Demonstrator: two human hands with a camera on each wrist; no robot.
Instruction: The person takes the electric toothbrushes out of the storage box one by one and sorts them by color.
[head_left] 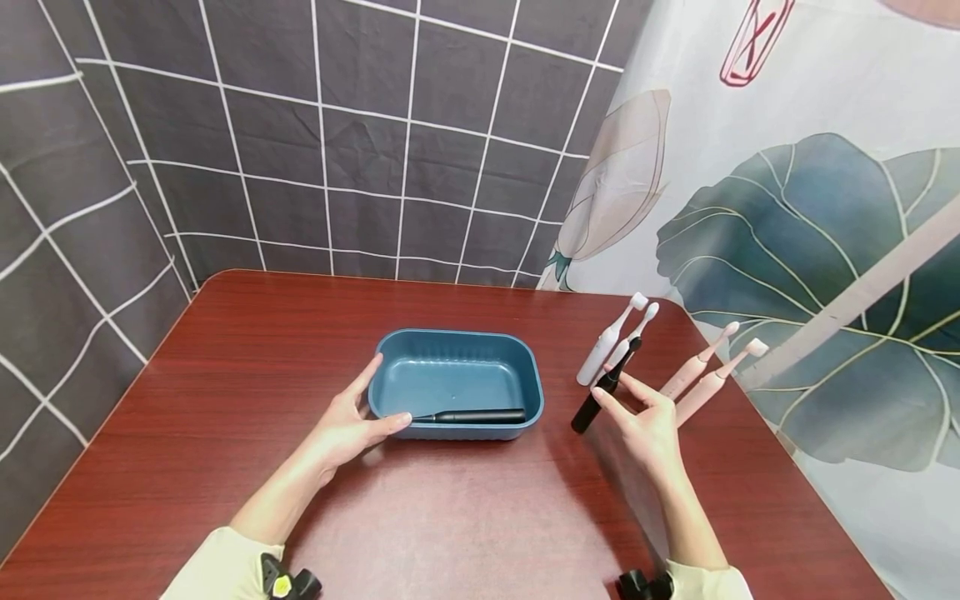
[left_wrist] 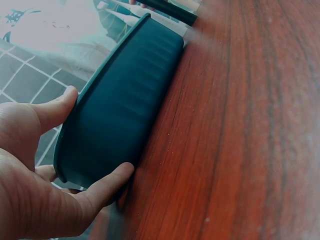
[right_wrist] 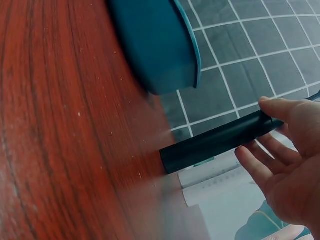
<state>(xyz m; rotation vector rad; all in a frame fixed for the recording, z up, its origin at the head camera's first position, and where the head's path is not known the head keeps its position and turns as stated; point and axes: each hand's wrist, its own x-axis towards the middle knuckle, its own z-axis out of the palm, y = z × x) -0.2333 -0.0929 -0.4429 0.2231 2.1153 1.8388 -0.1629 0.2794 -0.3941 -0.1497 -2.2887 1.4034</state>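
My left hand holds the near left corner of a blue plastic bin, thumb at the front rim and fingers along the left end. In the left wrist view the bin's ribbed side shows between thumb and fingers. Inside the bin, a black electric toothbrush lies along the front wall. To the right of the bin, my right hand pinches a second black electric toothbrush by its upper handle. It tilts head up; in the right wrist view its handle's lower end is near the tabletop.
Two white electric toothbrushes stand just behind the held one. Two pink electric toothbrushes stand to the right of my right hand, partly hidden by it. The reddish wooden table meets a grey checked cloth and a leaf-print curtain.
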